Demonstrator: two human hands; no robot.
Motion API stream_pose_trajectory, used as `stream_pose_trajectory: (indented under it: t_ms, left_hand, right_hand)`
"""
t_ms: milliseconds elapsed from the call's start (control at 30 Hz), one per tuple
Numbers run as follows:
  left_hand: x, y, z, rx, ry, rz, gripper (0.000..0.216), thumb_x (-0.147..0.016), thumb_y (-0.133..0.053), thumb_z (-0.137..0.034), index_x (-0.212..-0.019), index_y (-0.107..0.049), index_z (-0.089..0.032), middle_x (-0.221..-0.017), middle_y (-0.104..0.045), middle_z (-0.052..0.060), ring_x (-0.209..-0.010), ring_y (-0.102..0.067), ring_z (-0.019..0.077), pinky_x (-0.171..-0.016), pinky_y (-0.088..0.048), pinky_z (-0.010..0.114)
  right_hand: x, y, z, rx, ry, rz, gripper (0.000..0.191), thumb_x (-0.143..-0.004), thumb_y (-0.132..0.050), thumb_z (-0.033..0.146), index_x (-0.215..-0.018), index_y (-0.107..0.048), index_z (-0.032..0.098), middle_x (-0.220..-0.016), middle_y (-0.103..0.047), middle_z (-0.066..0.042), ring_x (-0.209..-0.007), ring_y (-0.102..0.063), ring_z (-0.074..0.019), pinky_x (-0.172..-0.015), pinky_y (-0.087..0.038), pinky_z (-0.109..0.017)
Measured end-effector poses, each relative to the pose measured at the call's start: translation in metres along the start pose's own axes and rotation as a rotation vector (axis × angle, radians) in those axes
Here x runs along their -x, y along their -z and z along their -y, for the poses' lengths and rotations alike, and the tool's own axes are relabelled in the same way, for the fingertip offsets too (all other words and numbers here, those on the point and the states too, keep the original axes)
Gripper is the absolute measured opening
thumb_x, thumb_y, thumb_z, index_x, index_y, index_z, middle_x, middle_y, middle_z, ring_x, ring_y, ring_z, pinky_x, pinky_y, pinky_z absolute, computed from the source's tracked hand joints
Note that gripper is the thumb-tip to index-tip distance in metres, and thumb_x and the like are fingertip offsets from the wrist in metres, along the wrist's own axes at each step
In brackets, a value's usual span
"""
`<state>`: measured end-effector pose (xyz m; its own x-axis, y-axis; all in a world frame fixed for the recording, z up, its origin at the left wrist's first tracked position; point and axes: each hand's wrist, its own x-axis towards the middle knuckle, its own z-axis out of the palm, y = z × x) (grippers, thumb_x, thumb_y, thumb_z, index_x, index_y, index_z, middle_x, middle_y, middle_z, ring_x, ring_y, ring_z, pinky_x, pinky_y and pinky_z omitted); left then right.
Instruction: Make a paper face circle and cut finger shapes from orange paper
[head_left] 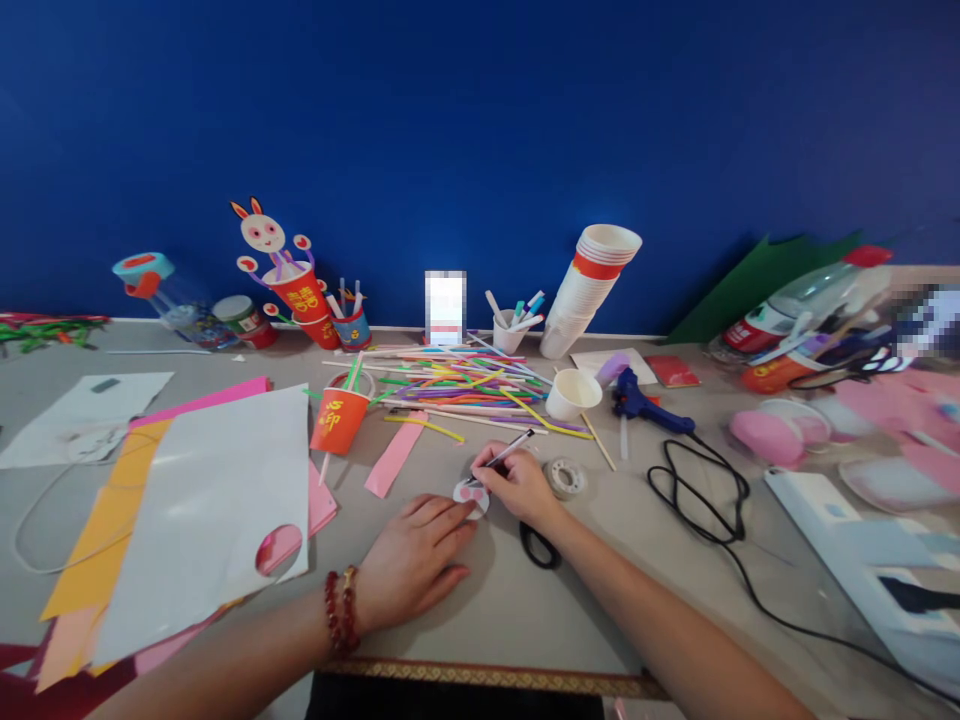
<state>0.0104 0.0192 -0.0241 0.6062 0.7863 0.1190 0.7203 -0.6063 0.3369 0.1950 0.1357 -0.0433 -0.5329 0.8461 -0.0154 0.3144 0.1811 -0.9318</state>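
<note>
A small round white paper cut-out with pink marks lies on the grey table in front of me. My left hand rests flat beside it, fingertips pressing on its lower edge, a red bead bracelet on the wrist. My right hand is closed round a thin pen, its tip touching the cut-out. Just right of that hand lies a roll of clear tape, and black scissor handles show under my right forearm.
Behind are a pile of coloured straws, a red paper cup, a white cup, a cup stack and a blue glue gun with black cord. Paper sheets lie left; pink pieces and bottles right.
</note>
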Motion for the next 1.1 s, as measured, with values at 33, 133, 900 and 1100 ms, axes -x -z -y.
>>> stream_pose_trajectory:
  t_ms: [33, 133, 900, 1100]
  left_hand:
    - [-0.0001, 0.0002, -0.0002, -0.002, -0.001, 0.001, 0.043, -0.092, -0.051, -0.032, -0.133, -0.049, -0.018, -0.143, -0.049, 0.010, -0.123, -0.047, 0.0262, -0.104, -0.039, 0.044]
    - [-0.0004, 0.0006, -0.0005, -0.002, -0.003, 0.000, 0.044, -0.092, -0.052, -0.032, -0.133, -0.048, -0.018, -0.143, -0.049, 0.010, -0.124, -0.047, 0.0260, -0.104, -0.039, 0.044]
    - [-0.0004, -0.0002, 0.0002, -0.009, -0.006, 0.004, 0.044, -0.092, -0.052, -0.033, -0.133, -0.049, -0.017, -0.142, -0.050, 0.010, -0.124, -0.047, 0.0261, -0.103, -0.040, 0.044]
    - [0.0000, -0.0008, 0.0007, -0.001, -0.007, 0.007, 0.045, -0.092, -0.051, -0.033, -0.135, -0.047, -0.018, -0.142, -0.050, 0.010, -0.123, -0.047, 0.0264, -0.103, -0.040, 0.045]
  right_hand:
    - [0.0002, 0.0000, -0.0001, 0.009, 0.000, 0.000, 0.009, -0.079, -0.057, 0.024, -0.073, -0.063, 0.019, -0.058, -0.057, 0.003, -0.051, -0.052, -0.0117, -0.048, -0.035, -0.021]
    - [0.0004, -0.0003, 0.0000, 0.023, 0.000, 0.007, 0.010, -0.079, -0.057, 0.024, -0.073, -0.063, 0.019, -0.059, -0.058, 0.003, -0.052, -0.052, -0.0117, -0.049, -0.035, -0.020]
    - [0.0016, 0.0000, 0.0012, 0.070, 0.049, -0.016, 0.010, -0.079, -0.057, 0.022, -0.071, -0.062, 0.019, -0.059, -0.057, 0.003, -0.052, -0.049, -0.0108, -0.049, -0.035, -0.020]
    - [0.0014, -0.0005, 0.0016, 0.086, 0.050, -0.028, 0.009, -0.078, -0.057, 0.020, -0.071, -0.063, 0.018, -0.058, -0.058, 0.003, -0.051, -0.050, -0.0106, -0.048, -0.034, -0.019]
